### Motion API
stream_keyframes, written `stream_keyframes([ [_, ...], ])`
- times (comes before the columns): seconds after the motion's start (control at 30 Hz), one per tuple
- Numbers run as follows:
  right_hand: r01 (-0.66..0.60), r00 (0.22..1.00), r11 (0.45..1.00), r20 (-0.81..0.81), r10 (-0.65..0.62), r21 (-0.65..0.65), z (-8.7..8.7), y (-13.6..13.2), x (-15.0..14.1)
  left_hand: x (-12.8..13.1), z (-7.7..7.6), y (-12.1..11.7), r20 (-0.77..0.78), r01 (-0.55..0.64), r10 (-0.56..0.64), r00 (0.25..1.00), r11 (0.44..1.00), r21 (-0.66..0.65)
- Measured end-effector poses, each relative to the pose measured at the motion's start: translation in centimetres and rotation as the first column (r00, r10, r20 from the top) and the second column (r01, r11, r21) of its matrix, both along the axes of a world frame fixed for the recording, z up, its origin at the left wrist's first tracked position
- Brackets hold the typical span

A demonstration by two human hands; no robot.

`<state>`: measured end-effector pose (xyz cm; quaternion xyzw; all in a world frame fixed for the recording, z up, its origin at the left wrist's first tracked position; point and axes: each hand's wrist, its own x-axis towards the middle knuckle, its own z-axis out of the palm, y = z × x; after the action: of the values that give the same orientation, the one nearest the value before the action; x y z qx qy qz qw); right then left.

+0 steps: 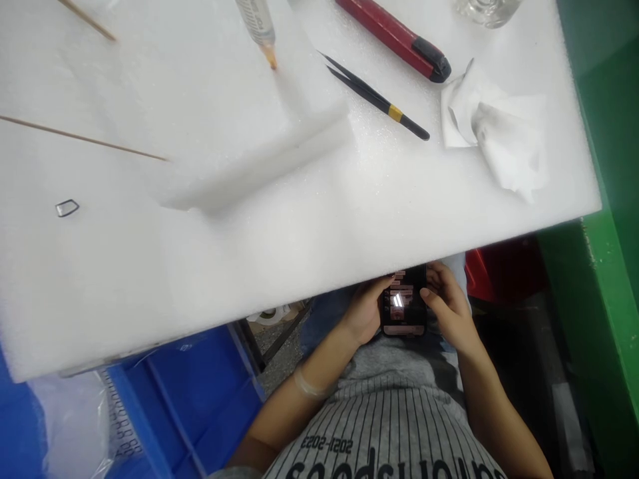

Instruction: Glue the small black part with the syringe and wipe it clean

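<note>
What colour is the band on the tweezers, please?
The band is yellow on black tweezers, best seen in the head view.

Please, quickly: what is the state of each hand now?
Left hand: closed, holding a phone.
Right hand: closed, holding the same phone.

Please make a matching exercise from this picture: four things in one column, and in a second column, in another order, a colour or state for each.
Things:
1. tweezers
2. knife
3. tissue
4. phone

Descriptions:
A. held in left hand and right hand
B. crumpled and white
C. yellow band
D. red body

Pairs: 1-C, 2-D, 3-B, 4-A
</note>
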<state>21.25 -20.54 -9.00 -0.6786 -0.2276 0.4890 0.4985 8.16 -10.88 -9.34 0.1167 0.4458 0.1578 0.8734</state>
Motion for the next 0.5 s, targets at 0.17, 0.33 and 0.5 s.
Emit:
stream_keyframes([
  [0.17,-0.011,1.0,1.0,0.02,0.011,-0.013,0.06,0.14,0.0,0.06,-0.08,-0.05,0.005,-0.018,0.018,1.0,1.0,0.018],
  [0.33,-0.001,1.0,1.0,0.012,0.001,-0.019,-0.04,0.14,0.04,0.02,-0.04,0.08,0.006,-0.02,0.02,1.0,1.0,0.021],
  [0.5,-0.009,1.0,0.999,0.014,0.01,-0.036,0.13,0.19,0.04,-0.01,-0.05,0.16,0.005,-0.006,0.006,1.0,1.0,0.024],
])
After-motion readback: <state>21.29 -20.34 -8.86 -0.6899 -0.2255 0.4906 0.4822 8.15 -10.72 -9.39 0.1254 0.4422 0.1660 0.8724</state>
